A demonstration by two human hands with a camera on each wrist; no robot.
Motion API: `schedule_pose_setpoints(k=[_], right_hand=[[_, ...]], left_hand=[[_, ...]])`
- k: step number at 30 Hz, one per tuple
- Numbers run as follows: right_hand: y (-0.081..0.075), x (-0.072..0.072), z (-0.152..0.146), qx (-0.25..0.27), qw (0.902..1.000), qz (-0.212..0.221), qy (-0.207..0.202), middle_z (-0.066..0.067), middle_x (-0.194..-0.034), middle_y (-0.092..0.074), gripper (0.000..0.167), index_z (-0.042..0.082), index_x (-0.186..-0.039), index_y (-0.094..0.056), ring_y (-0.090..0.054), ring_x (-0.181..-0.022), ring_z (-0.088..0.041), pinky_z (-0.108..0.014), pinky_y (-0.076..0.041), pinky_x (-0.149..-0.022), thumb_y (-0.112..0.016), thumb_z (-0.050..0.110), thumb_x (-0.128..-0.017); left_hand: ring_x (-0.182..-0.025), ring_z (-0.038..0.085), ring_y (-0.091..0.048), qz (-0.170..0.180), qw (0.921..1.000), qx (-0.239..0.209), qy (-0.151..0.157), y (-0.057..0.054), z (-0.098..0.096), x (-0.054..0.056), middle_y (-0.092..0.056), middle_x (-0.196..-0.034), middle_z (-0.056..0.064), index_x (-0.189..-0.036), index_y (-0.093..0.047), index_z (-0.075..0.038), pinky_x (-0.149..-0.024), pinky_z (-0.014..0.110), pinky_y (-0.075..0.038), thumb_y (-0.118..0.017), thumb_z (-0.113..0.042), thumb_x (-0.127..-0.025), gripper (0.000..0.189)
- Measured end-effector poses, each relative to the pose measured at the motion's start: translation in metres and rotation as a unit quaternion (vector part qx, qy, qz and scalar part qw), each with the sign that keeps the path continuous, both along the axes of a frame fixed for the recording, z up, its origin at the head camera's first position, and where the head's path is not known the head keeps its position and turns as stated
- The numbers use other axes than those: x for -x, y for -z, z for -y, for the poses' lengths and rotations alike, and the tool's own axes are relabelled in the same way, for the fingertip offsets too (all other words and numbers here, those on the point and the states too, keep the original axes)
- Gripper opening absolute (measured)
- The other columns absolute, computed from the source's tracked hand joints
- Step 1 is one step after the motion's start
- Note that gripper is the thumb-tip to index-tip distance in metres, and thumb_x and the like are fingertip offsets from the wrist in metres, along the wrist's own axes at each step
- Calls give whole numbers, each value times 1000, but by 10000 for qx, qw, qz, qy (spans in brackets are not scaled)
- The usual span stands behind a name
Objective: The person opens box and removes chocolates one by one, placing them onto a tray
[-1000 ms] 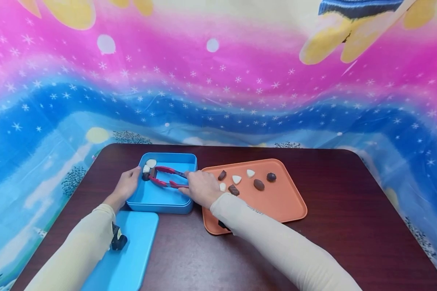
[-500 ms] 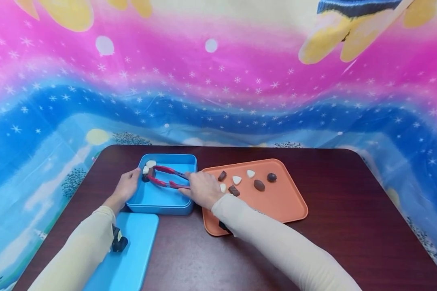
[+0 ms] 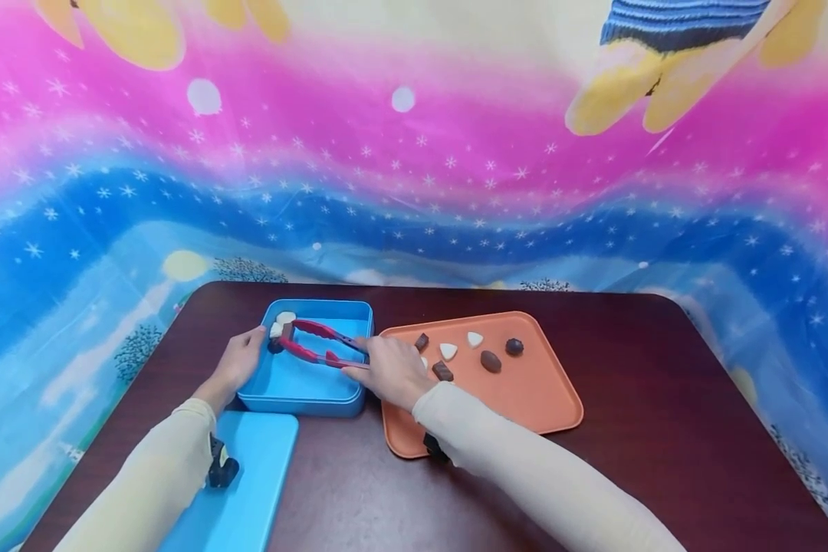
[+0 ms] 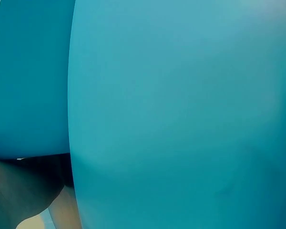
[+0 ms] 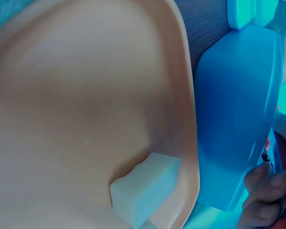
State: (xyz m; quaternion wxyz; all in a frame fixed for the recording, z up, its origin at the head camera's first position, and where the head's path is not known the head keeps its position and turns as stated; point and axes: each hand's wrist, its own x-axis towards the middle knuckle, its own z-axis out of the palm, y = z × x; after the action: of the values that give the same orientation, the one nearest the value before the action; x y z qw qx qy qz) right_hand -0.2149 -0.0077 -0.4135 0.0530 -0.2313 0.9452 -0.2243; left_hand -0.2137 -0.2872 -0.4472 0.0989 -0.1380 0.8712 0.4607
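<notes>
My right hand [image 3: 396,372] grips red-and-black tongs [image 3: 317,330], which reach left into the blue box [image 3: 320,406]. The tongs' red tips are spread around a brown rectangular chocolate [image 3: 287,331] at the box's left side. White chocolates [image 3: 286,317] and a dark chocolate [image 3: 274,343] lie against it there. My left hand [image 3: 238,360] holds the box's left wall at the rim. In the right wrist view, the curled fingers [image 5: 269,191] of my right hand show around the handles; a white chocolate [image 5: 145,188] lies on the tray nearby.
Right of the box is an orange tray [image 3: 510,406] with several brown, dark and white chocolates, partly hidden by my right hand. A blue lid [image 3: 255,475] lies on the dark wooden table [image 3: 359,475] at the front left, under my left forearm. A printed cloth hangs behind.
The tongs' arms have spread a little, and my right hand has shifted slightly right. The brown chocolate stays among the others. My left hand keeps its place; the head view has tilted up slightly.
</notes>
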Motion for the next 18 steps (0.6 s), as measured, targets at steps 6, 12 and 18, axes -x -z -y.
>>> schedule_pose_setpoints(k=[6,12,18], right_hand=[[-2,-4,-5,213,9998,28,26,-1,-62,-51,61,22,-145,-58,-44,-44,-15,-24,-29,-39,-70,51,-92],[-5,-9,-11,346,9994,16,63,-1,-56,-50,62,21,-144,-58,-37,-38,-15,-23,-26,-36,-71,51,-91],[-8,-16,-18,487,9987,-51,120,3,-54,-43,60,24,-143,-60,-37,-40,-12,-21,-25,-37,-72,50,-91]], left_hand=[[-154,50,-13,-47,10000,-33,-6,2,0,-1,-12,-167,27,-161,-9,-3,-122,67,-19,-13,-54,-108,73],[-154,49,-13,-75,10000,-35,-35,3,0,0,-13,-167,27,-161,-9,-3,-123,66,-19,-14,-52,-109,72],[-154,50,-12,-77,10000,1,-8,2,0,-2,-12,-167,27,-161,-9,-3,-123,67,-18,-13,-52,-109,72]])
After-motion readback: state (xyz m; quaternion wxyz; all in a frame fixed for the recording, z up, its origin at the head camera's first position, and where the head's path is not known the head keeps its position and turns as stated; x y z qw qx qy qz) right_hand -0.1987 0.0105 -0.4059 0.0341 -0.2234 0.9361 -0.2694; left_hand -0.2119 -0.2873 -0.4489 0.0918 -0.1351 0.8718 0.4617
